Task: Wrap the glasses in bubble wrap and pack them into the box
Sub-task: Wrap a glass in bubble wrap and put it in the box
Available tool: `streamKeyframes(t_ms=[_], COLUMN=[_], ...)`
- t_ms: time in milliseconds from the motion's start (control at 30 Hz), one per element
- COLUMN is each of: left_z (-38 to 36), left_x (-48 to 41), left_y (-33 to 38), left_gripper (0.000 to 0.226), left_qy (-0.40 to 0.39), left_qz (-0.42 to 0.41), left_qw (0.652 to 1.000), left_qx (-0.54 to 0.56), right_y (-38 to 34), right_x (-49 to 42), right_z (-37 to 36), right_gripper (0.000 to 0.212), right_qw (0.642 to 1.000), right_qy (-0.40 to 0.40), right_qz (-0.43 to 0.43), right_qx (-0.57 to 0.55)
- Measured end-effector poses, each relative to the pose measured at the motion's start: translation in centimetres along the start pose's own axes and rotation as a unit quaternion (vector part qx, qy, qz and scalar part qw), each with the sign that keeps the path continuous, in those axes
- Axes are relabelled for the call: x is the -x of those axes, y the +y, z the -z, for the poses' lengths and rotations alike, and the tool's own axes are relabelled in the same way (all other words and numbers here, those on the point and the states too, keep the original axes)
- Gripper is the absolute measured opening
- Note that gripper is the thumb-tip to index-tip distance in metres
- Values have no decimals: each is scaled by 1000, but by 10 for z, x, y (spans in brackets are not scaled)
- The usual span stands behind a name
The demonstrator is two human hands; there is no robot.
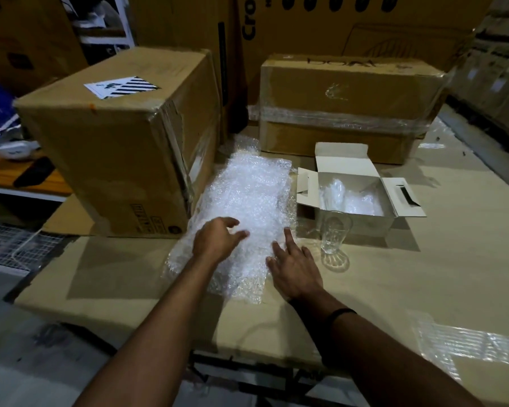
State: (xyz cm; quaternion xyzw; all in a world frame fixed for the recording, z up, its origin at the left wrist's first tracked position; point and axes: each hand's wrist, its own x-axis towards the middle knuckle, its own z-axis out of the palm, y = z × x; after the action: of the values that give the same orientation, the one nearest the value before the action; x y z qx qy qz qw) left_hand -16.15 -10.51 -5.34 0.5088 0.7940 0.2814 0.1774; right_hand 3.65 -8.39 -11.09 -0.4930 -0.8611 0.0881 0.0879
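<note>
Left hand: fingers are held apart and loosely bent over the bubble wrap; nothing is gripped, and contact cannot be told.
Right hand: straight fingers are laid on the wrap's near right edge; nothing is held.
Bubble wrap: sheets are stacked mid-bench.
Glass: stood upright and unwrapped, just right of the wrap, before the box.
Box: flaps are opened; wrapped bundles are seen inside.
Far edge: a large carton is set left, a taped carton right.
</note>
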Motion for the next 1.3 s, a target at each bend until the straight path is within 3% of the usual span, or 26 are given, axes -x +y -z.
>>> streamKeyframes(t_ms=[67, 100, 200, 267, 333, 433, 500, 567, 667, 800, 933, 1067, 1133, 1233, 1300], left_z=[-9, -10, -9, -1, 9, 15, 8, -6, -28, -42, -43, -55, -65, -84, -97], left_x=[2, 3, -2, -8, -12, 0, 19, 38, 59, 75, 78, 80, 85, 95, 101], left_y=[1, 2, 3, 6, 12, 23, 27, 23, 6, -9, -4, 30, 49, 73, 85], left_gripper=[47, 41, 27, 23, 19, 18, 21, 25, 33, 36, 33, 36, 37, 38, 40], left_qy=[-22, -5, 69, 115, 165, 207, 211, 194, 141, 129, 176, 204, 195, 167, 138], left_qz=[-12, -15, 15, 52, 52, -13, -88, -175, -269, -293, -320, -344, -369, -432, -464], left_qw=[990, 988, 997, 980, 961, 948, 951, 952, 946, 945, 931, 915, 906, 885, 875], left_qx=[-139, -152, 9, 157, 215, 241, 208, 158, 112, 60, 24, 57, 66, 49, 16], right_y=[-2, -3, -4, -6, -8, -4, -1, 6, 17, 21, 40, 85, 111, 151, 173], right_x=[1, 0, 3, 6, 9, 5, 3, 0, 0, 3, 33, 69, 84, 98, 101], right_z=[2, 3, 9, 16, 21, 17, 12, 12, 13, 24, 55, 99, 118, 142, 149], right_gripper=[56, 55, 55, 52, 50, 51, 58, 81, 95, 39, 23, 16, 13, 17, 17], right_qw=[1000, 1000, 1000, 1000, 999, 1000, 985, 942, 952, 945, 934, 950, 928, 839, 800], right_qy=[-10, -14, -12, -29, -34, -14, 44, 135, 187, 235, 223, 100, 59, 51, 38], right_qz=[5, 9, 0, 9, 18, 21, -7, -49, 10, 32, 4, -27, -67, -194, -266], right_qx=[5, 6, 0, 3, 12, -15, -166, -303, -243, -225, -279, -294, -361, -506, -536])
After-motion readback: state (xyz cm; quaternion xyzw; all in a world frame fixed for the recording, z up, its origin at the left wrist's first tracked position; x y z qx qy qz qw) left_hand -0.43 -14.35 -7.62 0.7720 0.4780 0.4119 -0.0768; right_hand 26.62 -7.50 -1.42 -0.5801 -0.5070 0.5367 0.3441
